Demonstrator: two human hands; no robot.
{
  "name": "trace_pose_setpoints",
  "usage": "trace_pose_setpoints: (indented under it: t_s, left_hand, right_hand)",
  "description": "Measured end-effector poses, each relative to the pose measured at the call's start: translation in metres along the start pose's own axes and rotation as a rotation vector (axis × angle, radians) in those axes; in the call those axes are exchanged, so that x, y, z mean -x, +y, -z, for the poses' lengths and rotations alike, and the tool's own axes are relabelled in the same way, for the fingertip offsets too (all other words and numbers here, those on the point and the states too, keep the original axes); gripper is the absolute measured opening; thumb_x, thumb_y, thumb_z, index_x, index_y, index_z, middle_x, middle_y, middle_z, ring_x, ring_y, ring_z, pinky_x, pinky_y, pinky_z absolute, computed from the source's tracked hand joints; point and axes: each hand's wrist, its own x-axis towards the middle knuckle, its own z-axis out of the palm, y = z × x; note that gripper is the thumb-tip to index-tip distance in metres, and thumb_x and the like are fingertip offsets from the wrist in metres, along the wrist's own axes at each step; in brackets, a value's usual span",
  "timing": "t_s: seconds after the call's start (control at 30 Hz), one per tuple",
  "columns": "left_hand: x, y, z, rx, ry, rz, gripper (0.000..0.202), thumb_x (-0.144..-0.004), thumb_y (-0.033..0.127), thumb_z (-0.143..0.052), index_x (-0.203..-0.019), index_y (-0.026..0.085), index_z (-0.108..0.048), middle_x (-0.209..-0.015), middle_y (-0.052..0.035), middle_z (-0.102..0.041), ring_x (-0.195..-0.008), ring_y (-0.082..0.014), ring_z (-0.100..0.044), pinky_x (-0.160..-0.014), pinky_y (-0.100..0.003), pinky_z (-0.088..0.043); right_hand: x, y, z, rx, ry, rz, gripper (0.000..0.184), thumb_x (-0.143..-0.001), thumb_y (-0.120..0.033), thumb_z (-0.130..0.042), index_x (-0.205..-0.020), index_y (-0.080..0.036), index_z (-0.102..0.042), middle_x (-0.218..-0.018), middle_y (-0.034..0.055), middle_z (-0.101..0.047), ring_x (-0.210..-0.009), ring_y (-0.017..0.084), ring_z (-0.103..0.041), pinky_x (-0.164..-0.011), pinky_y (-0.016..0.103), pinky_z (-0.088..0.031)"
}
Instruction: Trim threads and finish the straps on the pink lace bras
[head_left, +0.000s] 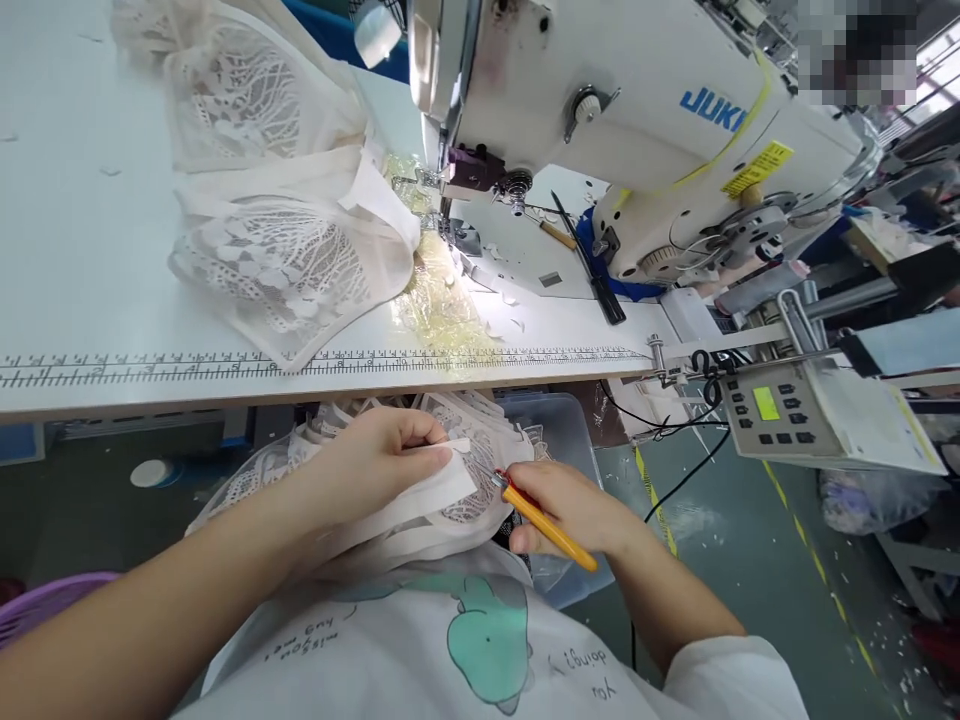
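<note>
lace pieces, cream with white binding [277,230], sit piled on the white sewing table [82,250] toward its far left, left of the needle, apparently kept clear of the stitching area. printed ruler strip [150,366] runs along the table's front edge. below that edge, over the lap, left hand [375,455] is closed on a cream lace garment piece [442,480], thumb and fingers pinching its white band flat, probably to keep the seam taut. right hand [566,505] is wrapped around an orange-handled thread snipper [544,525], tip touching the lace just beside the left fingertips. white juki sewing machine [660,130] stands at the table's right end, grey control panel [780,405] off its right corner.
</note>
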Motion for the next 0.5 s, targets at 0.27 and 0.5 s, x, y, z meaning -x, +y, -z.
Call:
trace_pose_setpoints:
  t_s: [0.27, 0.5]
  left_hand:
    - [0.002, 0.002, 0.0, 0.066, 0.008, 0.052, 0.024, -0.071, 0.037, -0.05, -0.059, 0.016, -0.048, -0.052, 0.0047, -0.04, -0.049, -0.0078, -0.034, -0.046, -0.021, -0.025]
    - [0.002, -0.001, 0.002, 0.083, -0.012, 0.035, 0.023, -0.071, 0.037, -0.05, -0.06, 0.016, -0.048, -0.053, 0.0047, -0.042, -0.049, -0.0077, -0.035, -0.046, -0.02, -0.026]
  right_hand:
    - [0.001, -0.013, 0.001, 0.055, 0.028, -0.124, 0.057, -0.069, -0.076, -0.042, -0.061, -0.019, -0.033, -0.056, -0.0037, -0.038, -0.049, 0.009, -0.027, -0.046, 0.023, -0.02]
    - [-0.002, -0.009, -0.004, -0.066, 0.034, -0.176, 0.056, -0.069, -0.073, -0.044, -0.059, -0.019, -0.031, -0.054, -0.0044, -0.035, -0.049, 0.008, -0.028, -0.047, 0.02, -0.022]
